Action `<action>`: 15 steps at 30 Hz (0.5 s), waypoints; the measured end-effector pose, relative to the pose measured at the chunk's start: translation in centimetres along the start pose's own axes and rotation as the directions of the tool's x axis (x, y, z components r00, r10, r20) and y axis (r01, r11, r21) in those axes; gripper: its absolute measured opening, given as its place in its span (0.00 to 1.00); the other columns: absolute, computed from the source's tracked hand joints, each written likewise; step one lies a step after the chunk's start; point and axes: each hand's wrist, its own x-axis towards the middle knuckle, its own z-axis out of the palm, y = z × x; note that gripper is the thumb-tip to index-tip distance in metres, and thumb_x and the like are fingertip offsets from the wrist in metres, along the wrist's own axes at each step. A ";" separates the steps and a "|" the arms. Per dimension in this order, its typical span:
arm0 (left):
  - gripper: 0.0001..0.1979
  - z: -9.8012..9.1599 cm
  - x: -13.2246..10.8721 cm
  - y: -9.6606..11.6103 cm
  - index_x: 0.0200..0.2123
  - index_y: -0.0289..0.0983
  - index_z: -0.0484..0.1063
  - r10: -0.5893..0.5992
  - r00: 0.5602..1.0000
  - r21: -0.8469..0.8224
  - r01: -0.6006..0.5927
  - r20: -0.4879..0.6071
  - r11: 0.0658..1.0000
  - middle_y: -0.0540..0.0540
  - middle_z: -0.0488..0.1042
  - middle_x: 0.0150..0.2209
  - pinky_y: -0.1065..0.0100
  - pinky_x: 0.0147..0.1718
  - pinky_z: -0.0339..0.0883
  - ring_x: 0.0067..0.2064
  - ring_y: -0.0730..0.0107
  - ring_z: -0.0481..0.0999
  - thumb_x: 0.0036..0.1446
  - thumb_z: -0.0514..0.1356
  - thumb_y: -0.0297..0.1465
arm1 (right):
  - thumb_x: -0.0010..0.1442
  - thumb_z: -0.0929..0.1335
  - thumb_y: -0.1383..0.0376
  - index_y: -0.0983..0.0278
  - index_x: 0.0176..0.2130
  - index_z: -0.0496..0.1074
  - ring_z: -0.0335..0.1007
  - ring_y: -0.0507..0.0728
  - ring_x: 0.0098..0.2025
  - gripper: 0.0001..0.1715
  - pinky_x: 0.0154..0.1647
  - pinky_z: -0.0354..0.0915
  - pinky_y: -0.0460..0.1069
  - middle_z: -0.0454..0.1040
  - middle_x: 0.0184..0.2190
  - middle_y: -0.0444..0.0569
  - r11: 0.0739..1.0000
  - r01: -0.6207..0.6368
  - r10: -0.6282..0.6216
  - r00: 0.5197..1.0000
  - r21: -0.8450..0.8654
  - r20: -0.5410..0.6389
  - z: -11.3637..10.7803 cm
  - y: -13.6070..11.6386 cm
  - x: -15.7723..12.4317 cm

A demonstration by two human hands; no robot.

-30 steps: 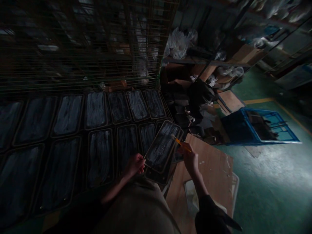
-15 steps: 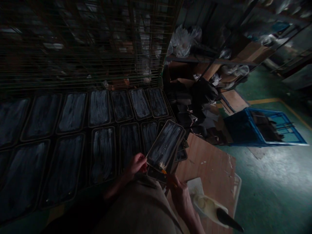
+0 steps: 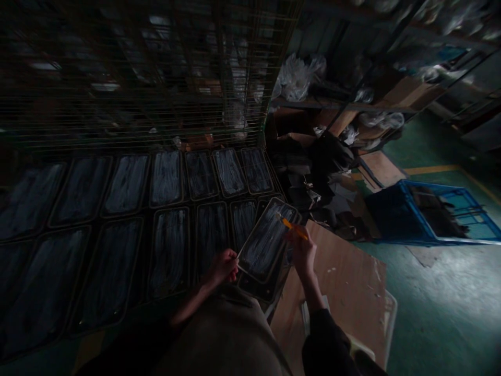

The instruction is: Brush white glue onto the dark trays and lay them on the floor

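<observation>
My left hand (image 3: 224, 266) is closed on the near corner of a dark rectangular panel (image 3: 266, 243) streaked with white paste, holding it tilted over a stack of like panels. My right hand (image 3: 302, 250) grips an orange-handled brush (image 3: 288, 225), with its bristles resting on the far end of the held panel. Two rows of several similar coated panels (image 3: 168, 177) lie flat to the left on the work surface.
A wire-mesh rack (image 3: 156, 73) stands behind the panels. A brown board (image 3: 344, 282) lies at my right with a white container (image 3: 385, 318) under it. A blue plastic crate (image 3: 434, 214) sits on the green floor. Cluttered shelves with bags and cardboard (image 3: 332, 120) stand beyond.
My right hand went down towards the container at the right, then came back up, and the brush now touches the far end of the held panel. My left hand kept its hold.
</observation>
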 end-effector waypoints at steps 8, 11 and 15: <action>0.11 0.1 0.1 0.3 0.33 0.37 0.64 -0.072 0.997 -0.051 0.072 -0.001 0.996 0.56 0.71 0.17 0.75 0.13 0.60 0.14 0.74 0.70 0.50 0.60 0.36 | 0.68 0.60 0.56 0.63 0.47 0.72 0.74 0.53 0.26 0.18 0.29 0.66 0.46 0.75 0.25 0.45 0.992 0.073 -0.035 0.945 -0.105 0.324 2.3 -1.3 -5.1; 0.09 0.2 0.1 0.1 0.32 0.37 0.64 -0.063 0.998 -0.067 0.062 -0.006 0.996 0.56 0.70 0.17 0.75 0.13 0.59 0.14 0.75 0.70 0.51 0.60 0.36 | 0.68 0.61 0.54 0.63 0.46 0.72 0.74 0.53 0.25 0.19 0.27 0.66 0.45 0.75 0.25 0.44 0.995 -0.090 0.095 0.902 -0.030 0.421 1.5 -1.7 -9.3; 0.11 0.2 0.0 0.1 0.32 0.37 0.65 -0.040 0.999 -0.091 0.040 0.010 0.995 0.56 0.70 0.18 0.76 0.14 0.60 0.16 0.75 0.71 0.50 0.61 0.38 | 0.67 0.62 0.50 0.64 0.44 0.72 0.74 0.54 0.25 0.22 0.25 0.69 0.45 0.74 0.24 0.45 0.948 -0.304 0.236 0.873 0.098 0.427 0.0 -2.0 -11.2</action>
